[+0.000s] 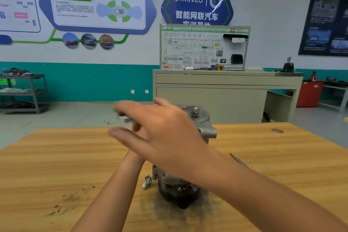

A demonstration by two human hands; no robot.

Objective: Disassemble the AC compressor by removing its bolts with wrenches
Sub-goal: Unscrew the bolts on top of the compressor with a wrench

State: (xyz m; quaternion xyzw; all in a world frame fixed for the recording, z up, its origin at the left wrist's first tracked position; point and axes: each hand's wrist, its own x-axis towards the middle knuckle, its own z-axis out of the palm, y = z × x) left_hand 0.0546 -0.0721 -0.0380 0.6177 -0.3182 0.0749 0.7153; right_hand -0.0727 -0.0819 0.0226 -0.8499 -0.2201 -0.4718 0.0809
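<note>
**Over the Compressor, Two Hands Are Crossing**

Across the middle of the head view, the right hand (162,133) is reaching leftward with its back to the camera. Its fingers are stretching out straight, the thumb is sitting apart below them, and the whole hand is blurring with motion. Under it, the left hand (137,128) is coming up from the lower left. It is lying almost wholly hidden behind the right one, so I cannot tell whether its fingers are curling or straight. A small pale object (124,118) is smearing between the right fingers and thumb, left of centre (possibly a wrench end or a bolt, too blurred to say). I cannot tell which hand, if either, is gripping it.

Behind and below the hands, the AC compressor (206,131) is standing upright on the wooden table (56,165) at centre frame, with its dark pulley end (178,196) sitting down on the board. That stance is probably keeping the top housing, and what looks like a bolt head (195,109), facing up where a wrench can reach from above. A connector (147,182) is hanging at the compressor's lower left side, and dark grit (169,213) is lying around the base. A thin dark streak (238,159), tool or scratch, is lying right of centre.

Toward the upper right, a cream cabinet (211,100) is carrying a wiring display board (204,49). At the far left, a grey shelf cart (26,92) is standing against the teal wall.
</note>
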